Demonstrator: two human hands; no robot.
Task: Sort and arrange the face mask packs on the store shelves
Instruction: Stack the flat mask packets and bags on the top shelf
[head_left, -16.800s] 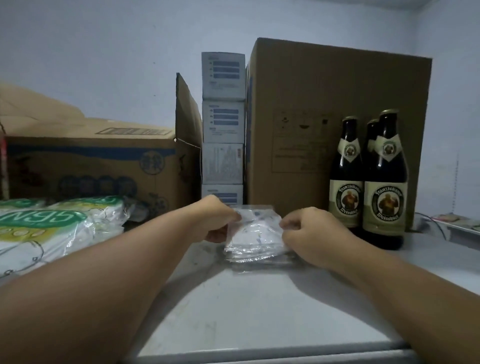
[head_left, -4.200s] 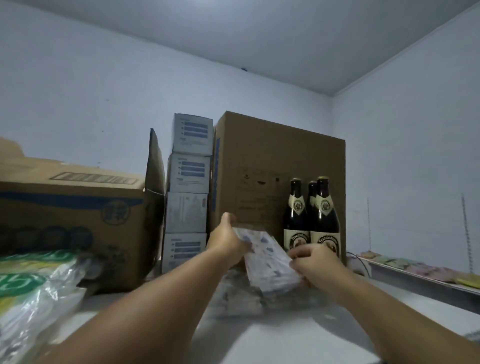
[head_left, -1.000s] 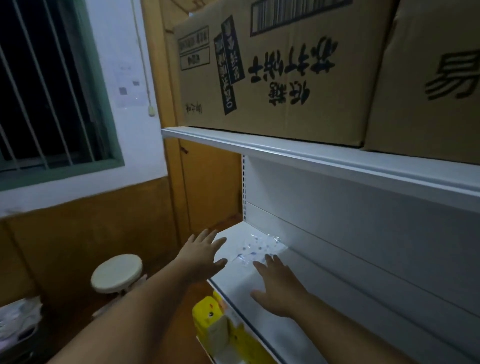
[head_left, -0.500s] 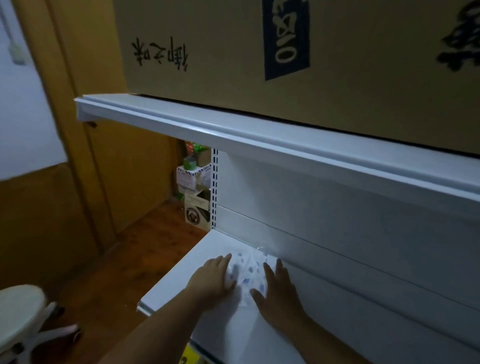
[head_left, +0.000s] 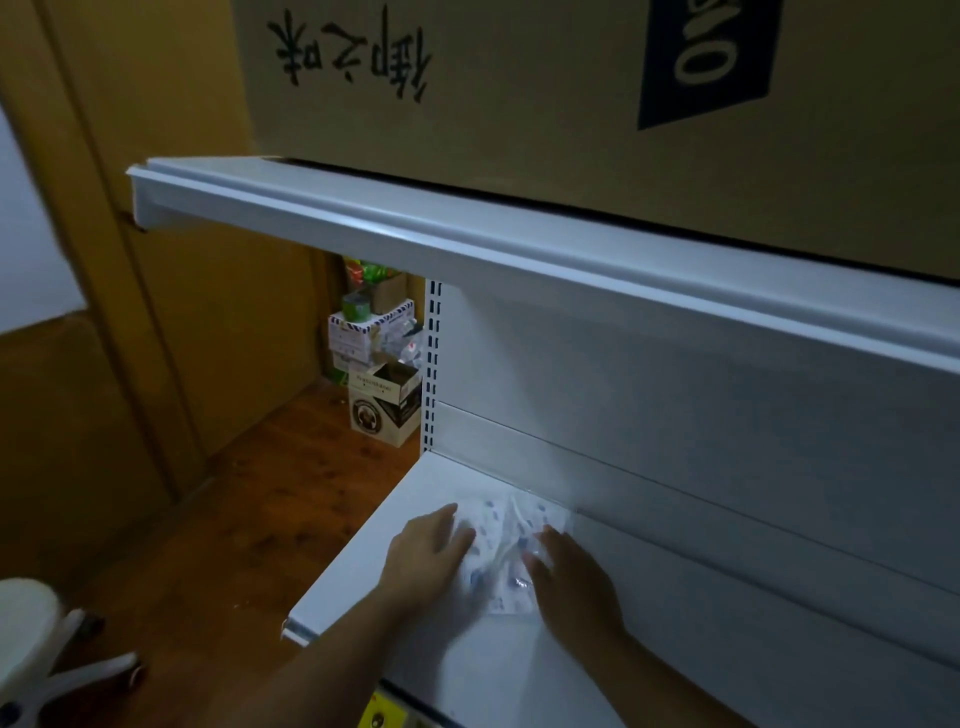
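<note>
Clear crinkly plastic face mask packs with blue print (head_left: 501, 551) sit at the back left corner of the white metal shelf (head_left: 363, 561), against its rear panel. Left hand (head_left: 423, 561) and right hand (head_left: 574, 582) lie flat, fingers straight, one each side. Probably light, floppy and slippery, so pinch the edges.

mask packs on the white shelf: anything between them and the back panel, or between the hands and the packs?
Nothing visible. The face mask packs lie on the white shelf near the back panel. The left hand and right hand already rest on them, one on each side, fingers flat.
</note>
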